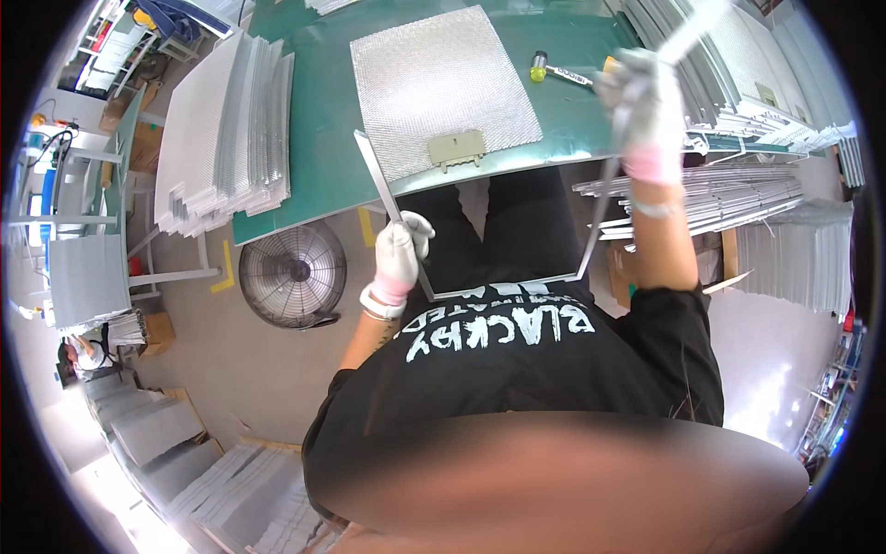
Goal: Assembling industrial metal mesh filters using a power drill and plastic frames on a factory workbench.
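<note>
In front of my body is a three-sided frame of thin silvery metal strips (506, 287), with its open side facing the table. My left hand (401, 251), in a white glove, is closed round the frame's left strip. Raised over the right side of the table, my gloved right hand (648, 106) is blurred by motion. It grips a pale metal strip (694, 30) that points up and to the right. The frame's right strip ends close below this hand; whether they touch, I cannot tell. A silvery mesh panel (434, 78) lies on the table, with a beige tabbed piece (457, 148) on its near edge.
On the green table (323, 111), a mallet (561, 72) with a yellow-green face lies right of the panel. Stacked mesh panels (226, 129) stand at the left. Metal strips (711, 198) are piled at the right. A round floor fan (293, 272) stands below the table's left side.
</note>
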`<state>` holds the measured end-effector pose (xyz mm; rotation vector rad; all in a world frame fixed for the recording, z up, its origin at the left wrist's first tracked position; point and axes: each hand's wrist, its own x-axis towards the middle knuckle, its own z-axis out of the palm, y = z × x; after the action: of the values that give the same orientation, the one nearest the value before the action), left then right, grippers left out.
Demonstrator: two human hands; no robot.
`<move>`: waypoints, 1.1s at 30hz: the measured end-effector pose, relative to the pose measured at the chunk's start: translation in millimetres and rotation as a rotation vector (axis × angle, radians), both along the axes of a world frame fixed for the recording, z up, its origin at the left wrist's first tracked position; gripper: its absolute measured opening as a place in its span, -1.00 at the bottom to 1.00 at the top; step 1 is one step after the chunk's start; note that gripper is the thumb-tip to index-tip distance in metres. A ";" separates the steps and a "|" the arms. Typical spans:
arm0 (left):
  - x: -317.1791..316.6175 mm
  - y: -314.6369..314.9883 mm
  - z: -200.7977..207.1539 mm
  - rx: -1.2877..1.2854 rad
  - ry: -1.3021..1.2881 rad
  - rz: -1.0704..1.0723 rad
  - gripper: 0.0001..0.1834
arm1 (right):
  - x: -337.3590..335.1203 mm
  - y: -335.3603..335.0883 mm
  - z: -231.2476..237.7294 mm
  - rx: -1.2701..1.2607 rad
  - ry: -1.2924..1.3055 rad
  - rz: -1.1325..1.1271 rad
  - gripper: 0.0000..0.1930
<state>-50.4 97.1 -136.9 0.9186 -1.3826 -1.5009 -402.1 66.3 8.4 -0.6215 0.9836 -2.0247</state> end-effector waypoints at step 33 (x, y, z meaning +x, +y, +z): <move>-115.9 2.5 -27.8 0.660 0.649 -0.145 -0.62 | 62.6 13.2 -107.0 0.299 0.987 0.312 -0.49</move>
<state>-166.3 99.6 -164.7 0.6084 -0.4879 -2.1747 -339.5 79.5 -98.6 -1.5514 1.5708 -1.2058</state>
